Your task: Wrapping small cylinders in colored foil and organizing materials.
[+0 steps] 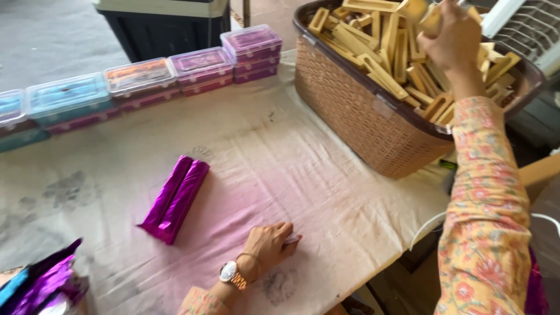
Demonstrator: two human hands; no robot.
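Observation:
My right hand (pixel 452 38) reaches up into a brown woven basket (pixel 361 116) full of several wooden blocks (pixel 373 52) and is closed on one pale block at the top. My left hand (pixel 270 244), with a wristwatch, rests on the cloth-covered table (pixel 303 186) near its front edge, fingers curled over a small pale object that I cannot make out. Two purple foil-wrapped sticks (pixel 175 199) lie side by side on the cloth, left of that hand and apart from it.
A row of several clear plastic boxes (pixel 140 81) with coloured contents lines the table's far edge. More purple and blue foil (pixel 41 286) sits at the bottom left corner. A dark bin (pixel 169 26) stands behind the table. A white fan grille (pixel 525 29) shows at top right.

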